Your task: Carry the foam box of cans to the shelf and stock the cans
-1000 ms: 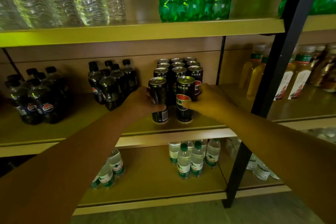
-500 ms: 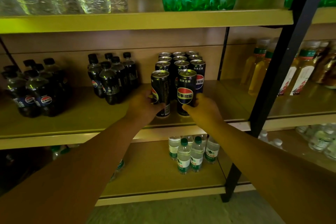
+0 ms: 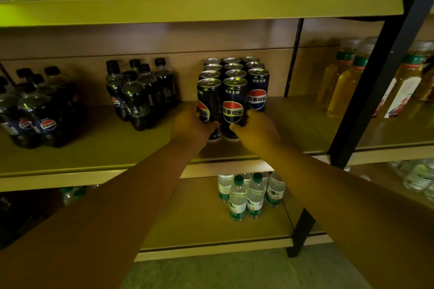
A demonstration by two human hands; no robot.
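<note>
While both arms reached into it, the shelf (image 3: 98,157) bore cola bottles (image 3: 138,96) at left and a block of cans (image 3: 231,68) at centre. Front row, two upright cans: left can (image 3: 206,98) wrapped low by the left hand (image 3: 192,124); right can (image 3: 234,105) wrapped low by the right hand (image 3: 256,129), fingers curled round each. Long axes vertical; cans directly ahead of the hands, touching the rows behind. Foam box not in view (presumably below frame).
</note>
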